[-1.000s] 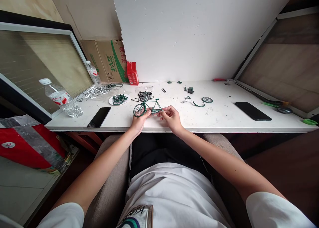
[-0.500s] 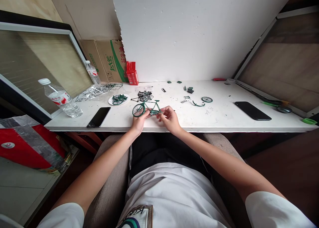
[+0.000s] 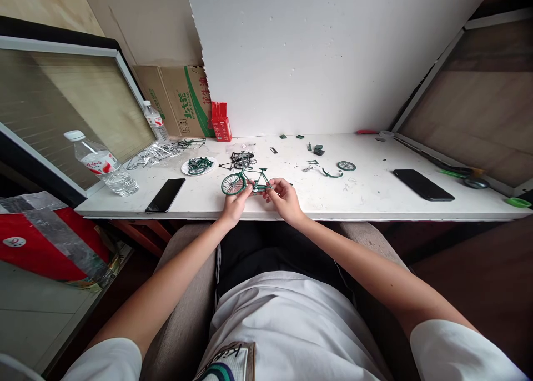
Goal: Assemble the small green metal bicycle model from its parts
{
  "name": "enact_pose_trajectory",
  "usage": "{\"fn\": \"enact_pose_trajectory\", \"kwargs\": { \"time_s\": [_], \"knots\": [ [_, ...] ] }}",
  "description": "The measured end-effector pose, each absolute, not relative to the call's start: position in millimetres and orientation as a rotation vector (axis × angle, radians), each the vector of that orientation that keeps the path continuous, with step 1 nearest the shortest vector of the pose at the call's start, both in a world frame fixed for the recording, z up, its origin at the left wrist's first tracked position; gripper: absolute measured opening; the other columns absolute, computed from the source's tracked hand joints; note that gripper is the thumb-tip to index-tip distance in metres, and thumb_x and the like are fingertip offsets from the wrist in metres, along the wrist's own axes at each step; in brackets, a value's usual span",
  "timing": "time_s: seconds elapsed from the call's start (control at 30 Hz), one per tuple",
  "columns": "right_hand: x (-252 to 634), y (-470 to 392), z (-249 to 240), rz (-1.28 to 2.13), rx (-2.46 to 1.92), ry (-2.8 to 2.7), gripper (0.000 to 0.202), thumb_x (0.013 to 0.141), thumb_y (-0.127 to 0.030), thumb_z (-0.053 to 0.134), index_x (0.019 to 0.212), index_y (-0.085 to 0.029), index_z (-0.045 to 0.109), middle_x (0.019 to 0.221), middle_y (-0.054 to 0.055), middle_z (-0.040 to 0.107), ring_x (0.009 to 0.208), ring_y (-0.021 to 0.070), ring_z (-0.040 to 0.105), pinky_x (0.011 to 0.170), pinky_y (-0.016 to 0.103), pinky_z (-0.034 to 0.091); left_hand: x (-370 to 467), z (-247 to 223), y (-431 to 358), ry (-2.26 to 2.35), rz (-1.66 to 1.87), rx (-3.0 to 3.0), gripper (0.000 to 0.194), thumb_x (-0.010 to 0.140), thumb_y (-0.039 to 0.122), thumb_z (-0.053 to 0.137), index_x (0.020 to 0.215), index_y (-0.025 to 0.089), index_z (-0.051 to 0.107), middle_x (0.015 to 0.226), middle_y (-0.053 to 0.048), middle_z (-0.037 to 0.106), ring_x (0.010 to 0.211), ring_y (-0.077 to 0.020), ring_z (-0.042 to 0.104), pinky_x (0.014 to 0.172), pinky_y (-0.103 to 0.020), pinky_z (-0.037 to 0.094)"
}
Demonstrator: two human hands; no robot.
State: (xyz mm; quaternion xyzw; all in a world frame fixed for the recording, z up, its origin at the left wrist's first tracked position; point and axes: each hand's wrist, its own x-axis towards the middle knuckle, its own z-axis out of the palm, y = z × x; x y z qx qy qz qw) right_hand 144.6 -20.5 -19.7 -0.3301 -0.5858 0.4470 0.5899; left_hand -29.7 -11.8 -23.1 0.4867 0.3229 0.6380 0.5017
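A green model bicycle (image 3: pixel 234 184) is held upright just above the table's front part, its front wheel pointing left. The front wheel, handlebar and saddle are on it; no rear wheel shows at its right end. My left hand (image 3: pixel 235 206) grips the lower frame behind the front wheel, thumb on the near side. With thumb and fingers closed, my right hand (image 3: pixel 285 199) pinches the rear end of the frame. Its fingertips partly cover that end, so any small part between them cannot be made out. To the right lie a loose wheel (image 3: pixel 346 166) and a curved green mudguard (image 3: pixel 332 173).
On the white table (image 3: pixel 366 199), a plate (image 3: pixel 211 168) holds green parts beside a pile of dark parts (image 3: pixel 242 160). Phones lie left (image 3: pixel 165 195) and right (image 3: pixel 423 185). A water bottle (image 3: pixel 104 164) and a red box (image 3: pixel 221 122) stand to the left.
My left thumb has shifted slightly to the right along the lower frame. The bicycle and my right hand stay nearly where they were.
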Motion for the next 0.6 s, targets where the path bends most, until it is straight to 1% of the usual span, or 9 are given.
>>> {"fn": "enact_pose_trajectory", "kwargs": {
  "time_s": [0.17,0.37,0.5,0.6],
  "knots": [
    [145.4,-18.7,-14.2,1.142,-0.757,-1.296,0.045,0.082,-0.061,0.081,0.100,-0.025,0.059,0.080,0.001,0.070,0.082,0.0212,0.073,0.070,0.033,0.056,-27.8,-22.0,-14.2,0.819,1.551,1.234,0.043,0.076,0.053,0.090,0.101,0.019,0.080,0.113,-0.010,0.079,0.109,-0.0279,0.072,0.104,-0.043,0.055],
    [146.4,-19.0,-10.7,1.193,-0.747,-1.248,0.045,0.081,-0.059,0.084,0.099,-0.025,0.060,0.080,0.001,0.073,0.082,0.0219,0.073,0.074,0.035,0.059,-29.4,-23.9,-12.0,0.813,1.540,1.303,0.044,0.080,0.057,0.087,0.103,0.020,0.079,0.113,-0.010,0.079,0.106,-0.0268,0.073,0.101,-0.041,0.057],
    [147.1,-18.9,-10.6,1.199,-0.750,-1.240,0.044,0.081,-0.059,0.083,0.099,-0.026,0.061,0.081,0.001,0.072,0.082,0.0217,0.073,0.076,0.036,0.059,-29.8,-23.5,-14.6,0.820,1.536,1.305,0.043,0.080,0.052,0.088,0.106,0.019,0.079,0.115,-0.011,0.079,0.109,-0.0282,0.074,0.104,-0.043,0.056],
    [147.0,-18.3,-10.6,1.188,-0.748,-1.231,0.047,0.080,-0.062,0.083,0.099,-0.025,0.061,0.081,0.001,0.071,0.077,0.0199,0.071,0.076,0.036,0.059,-29.9,-22.2,-18.0,0.804,1.461,1.373,0.046,0.076,0.042,0.093,0.113,0.019,0.077,0.119,-0.012,0.079,0.112,-0.0293,0.075,0.109,-0.046,0.055]
  ]
}}
